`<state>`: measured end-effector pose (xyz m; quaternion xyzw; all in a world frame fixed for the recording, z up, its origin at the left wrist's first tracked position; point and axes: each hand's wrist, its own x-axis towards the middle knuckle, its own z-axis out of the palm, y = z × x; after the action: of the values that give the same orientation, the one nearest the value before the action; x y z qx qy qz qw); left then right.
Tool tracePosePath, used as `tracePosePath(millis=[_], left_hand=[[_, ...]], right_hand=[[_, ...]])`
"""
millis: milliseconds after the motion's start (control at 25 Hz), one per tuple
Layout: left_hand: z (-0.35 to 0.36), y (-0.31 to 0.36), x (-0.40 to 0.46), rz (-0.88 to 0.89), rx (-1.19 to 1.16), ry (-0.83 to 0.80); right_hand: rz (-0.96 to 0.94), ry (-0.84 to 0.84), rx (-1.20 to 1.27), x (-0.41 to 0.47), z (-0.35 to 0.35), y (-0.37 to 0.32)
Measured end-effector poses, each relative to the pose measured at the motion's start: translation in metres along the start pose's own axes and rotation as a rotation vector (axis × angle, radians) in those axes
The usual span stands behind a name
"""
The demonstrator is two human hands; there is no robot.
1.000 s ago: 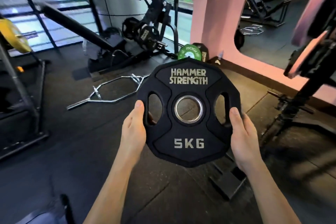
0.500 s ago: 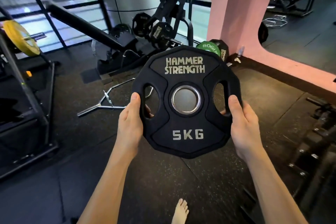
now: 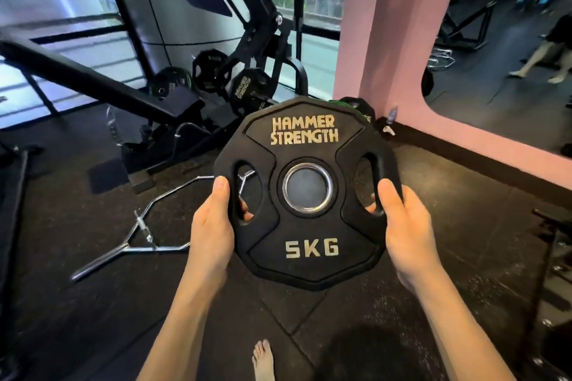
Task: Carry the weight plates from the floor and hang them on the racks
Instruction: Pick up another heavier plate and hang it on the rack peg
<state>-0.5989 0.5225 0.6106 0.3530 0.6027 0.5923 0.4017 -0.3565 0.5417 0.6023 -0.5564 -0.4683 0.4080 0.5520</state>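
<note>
Above the floor: black 5 KG weight plate (image 3: 306,192), upright, facing the camera
Left hand (image 3: 213,226): grips the plate's left edge, fingers curled through the slot
Right hand (image 3: 408,226): grips the right edge likewise
Floor behind: chrome hex bar (image 3: 139,232)

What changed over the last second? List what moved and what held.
The view has swung left and drawn nearer the plate-loaded machine with plates already hung on it; the chrome hex bar now lies lower left, and a bare foot has come into view. Unchanged: the left hand and right hand grip the 5 kg plate through its side slots, upright, lettering facing the camera.
</note>
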Motion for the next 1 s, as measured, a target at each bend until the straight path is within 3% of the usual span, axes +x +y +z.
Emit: tracePosePath(millis=[360, 480, 680, 1000], left_hand=[[0.093, 0.027, 0.27, -0.08, 0.047, -0.281], [0.143, 0.02, 0.347, -0.131, 0.054, -0.369], [0.248, 0.018, 0.471, -0.044, 0.14, -0.413], [0.408, 0.047, 0.633, -0.047, 0.096, -0.496]], right_hand=[[0.076, 0.227, -0.035, 0.201, 0.09, 0.006], [0.043, 0.337, -0.01, 0.27, 0.094, 0.022], [0.066, 0.441, 0.034, 0.417, 0.092, 0.041], [0.028, 0.509, 0.165, 0.623, 0.078, 0.038]])
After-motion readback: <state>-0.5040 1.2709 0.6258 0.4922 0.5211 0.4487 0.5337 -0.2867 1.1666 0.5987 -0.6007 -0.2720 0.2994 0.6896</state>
